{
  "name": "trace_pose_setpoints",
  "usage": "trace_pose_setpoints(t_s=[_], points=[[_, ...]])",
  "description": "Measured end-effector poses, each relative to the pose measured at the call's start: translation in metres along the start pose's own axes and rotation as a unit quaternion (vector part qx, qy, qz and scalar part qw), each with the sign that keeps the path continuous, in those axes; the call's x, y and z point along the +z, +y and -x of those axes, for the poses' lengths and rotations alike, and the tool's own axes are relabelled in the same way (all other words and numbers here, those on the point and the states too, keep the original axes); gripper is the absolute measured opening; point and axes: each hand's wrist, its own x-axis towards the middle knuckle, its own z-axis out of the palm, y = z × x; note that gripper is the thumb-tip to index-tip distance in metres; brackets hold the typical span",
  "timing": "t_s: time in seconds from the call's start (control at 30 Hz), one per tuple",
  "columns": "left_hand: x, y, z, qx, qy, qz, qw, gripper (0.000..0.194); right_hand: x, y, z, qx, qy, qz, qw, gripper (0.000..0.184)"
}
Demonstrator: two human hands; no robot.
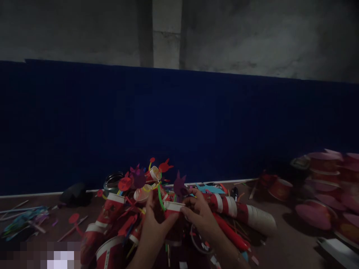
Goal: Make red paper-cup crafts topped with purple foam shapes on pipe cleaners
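A red paper cup (172, 207) with a white rim is in front of me, gripped by my left hand (158, 220), with thumb and fingers around its side. My right hand (200, 213) has curled fingers and its thumb at the cup's right rim. Just above the rim stands a purple paper cutout (179, 185) with pointed ears, close to the right fingertips. A green pipe cleaner (160, 197) bends up beside the cup's left edge. The lower part of the cup is dark and partly covered by my hands.
Decorated red cups (110, 207) with paper cutouts lie piled on the left. A stack of nested paper cups (256, 219) lies to the right, beside a red tube-like object (232, 233). Pink-topped cups (325, 186) stand farther right. Behind is a blue wall (179, 119).
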Motion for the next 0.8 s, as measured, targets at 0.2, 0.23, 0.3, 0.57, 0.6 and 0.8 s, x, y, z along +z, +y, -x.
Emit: trace_pose_setpoints(t_s=[0.2, 0.23, 0.3, 0.57, 0.6, 0.8], points=[[0.003, -0.022, 0.0, -0.094, -0.009, 0.094, 0.991, 0.086, -0.015, -0.014, -0.004, -0.018, 0.117, 0.015, 0.993, 0.027], [0.003, -0.024, 0.001, -0.086, 0.002, 0.102, 0.991, 0.081, -0.02, -0.015, -0.006, -0.009, 0.156, 0.012, 0.988, 0.025], [0.003, -0.025, 0.002, -0.081, 0.009, 0.112, 0.99, 0.077, -0.031, -0.014, -0.01, 0.017, 0.199, 0.015, 0.98, 0.025], [0.004, -0.025, 0.01, -0.11, -0.01, 0.169, 0.979, 0.083, -0.057, -0.005, -0.02, 0.066, 0.167, 0.045, 0.983, 0.022], [0.005, -0.024, 0.01, -0.11, -0.011, 0.174, 0.978, 0.082, -0.059, -0.004, -0.02, 0.061, 0.166, 0.057, 0.983, 0.021], [0.008, -0.02, 0.014, -0.107, -0.013, 0.19, 0.976, 0.076, -0.06, 0.0, -0.022, 0.05, 0.172, 0.05, 0.983, 0.04]])
